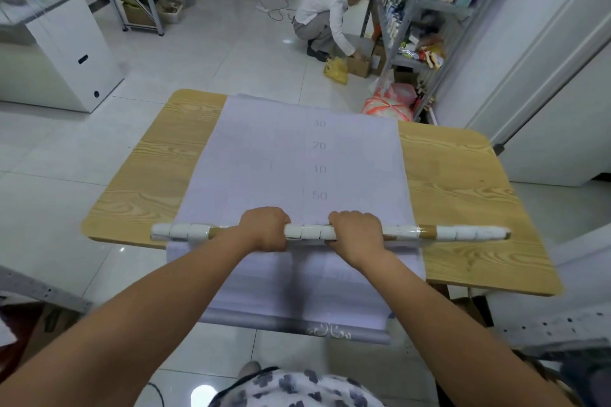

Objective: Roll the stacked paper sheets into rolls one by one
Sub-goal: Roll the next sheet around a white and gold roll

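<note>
Paper sheets [264, 158] lie stacked lengthwise down the middle of a wooden table [148, 175]. Their near end spills over the table's near edge and hangs toward the person, and a pale ornament shows on the lowest part, which looks curled. Just above that overhang, close to the table's near edge, a long white rod [309, 232] banded with brown tape lies crosswise on the stack, its ends reaching past the paper on both sides. Both hands are on it, knuckles up: the left hand [266, 228] has its fingers wrapped round the rod left of centre, and the right hand [357, 235] grips it the same way just to the right, with a short stretch of rod bare between them. Beyond the hands the top sheet lies flat, faint numbers showing through it — 50, 10, 20, 30 running away from the viewer — and its far end reaches the table's far edge. Farther off, on the tiled floor, another person [327, 16] crouches over a cardboard box [358, 66] and a yellow bag [337, 71] beside metal shelves [416, 10] full of goods.
</note>
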